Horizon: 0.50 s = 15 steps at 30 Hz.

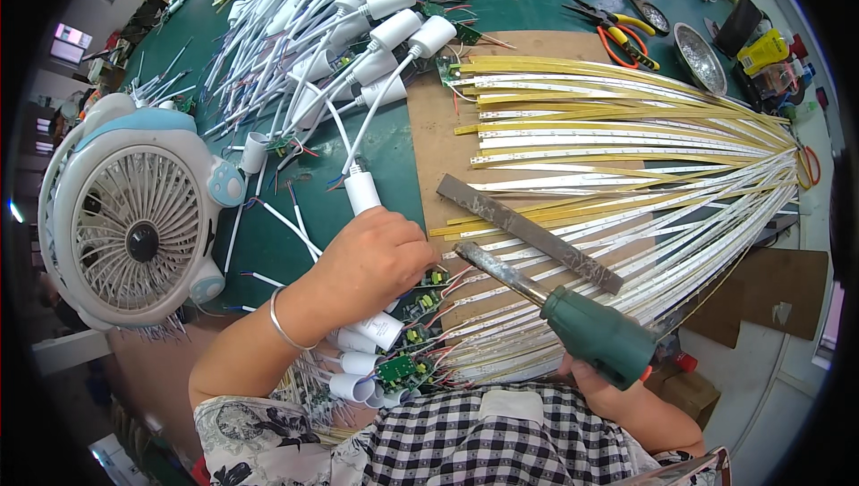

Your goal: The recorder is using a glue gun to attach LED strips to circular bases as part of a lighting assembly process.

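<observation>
My left hand is closed, its fingers bent together, on a white plastic cap with white cables at its top. What lies under the fingertips is hidden. My right hand grips the green handle of a soldering iron, whose dark tip points up and left toward my left fingers. A flat grey metal bar lies across the white and yellow LED strips, just above the iron. Near my left wrist, green circuit boards with red wires join more white caps.
Several cabled white caps are heaped at the far left on the green table. A white and blue fan stands at left. Pliers, orange-handled cutters and a metal bowl lie far right, near a coiled iron stand.
</observation>
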Motion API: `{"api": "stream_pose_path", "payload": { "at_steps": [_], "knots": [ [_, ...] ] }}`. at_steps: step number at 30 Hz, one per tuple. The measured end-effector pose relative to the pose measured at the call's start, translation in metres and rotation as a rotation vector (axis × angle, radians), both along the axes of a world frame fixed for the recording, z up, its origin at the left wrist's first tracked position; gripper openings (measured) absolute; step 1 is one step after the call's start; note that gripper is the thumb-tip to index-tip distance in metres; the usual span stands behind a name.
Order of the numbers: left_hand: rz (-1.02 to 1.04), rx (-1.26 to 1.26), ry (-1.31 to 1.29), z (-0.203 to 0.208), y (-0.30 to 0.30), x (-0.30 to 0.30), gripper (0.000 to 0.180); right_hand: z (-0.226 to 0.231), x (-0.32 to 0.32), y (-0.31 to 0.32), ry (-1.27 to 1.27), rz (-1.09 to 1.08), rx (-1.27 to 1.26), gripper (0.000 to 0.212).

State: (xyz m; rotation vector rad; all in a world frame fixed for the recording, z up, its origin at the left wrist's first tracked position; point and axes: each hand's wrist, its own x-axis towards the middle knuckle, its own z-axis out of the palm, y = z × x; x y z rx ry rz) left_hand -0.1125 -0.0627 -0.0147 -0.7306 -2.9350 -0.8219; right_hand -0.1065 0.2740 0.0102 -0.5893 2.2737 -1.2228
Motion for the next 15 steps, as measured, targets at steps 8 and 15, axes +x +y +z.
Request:
{"api": "stream_pose_path", "payload": {
  "at_steps": [8, 15],
  "knots": [
    [0.000, -0.009, 0.010, 0.0001, -0.0002, 0.0001, 0.021, -0.0001, -0.0039, -0.0031, 0.038, 0.078, -0.051, 0.032],
    [0.003, -0.011, 0.019, -0.0017, -0.0005, 0.0003, 0.021, 0.0013, 0.0017, -0.0008, -0.145, -0.028, -0.006, 0.038]
  ]
}}
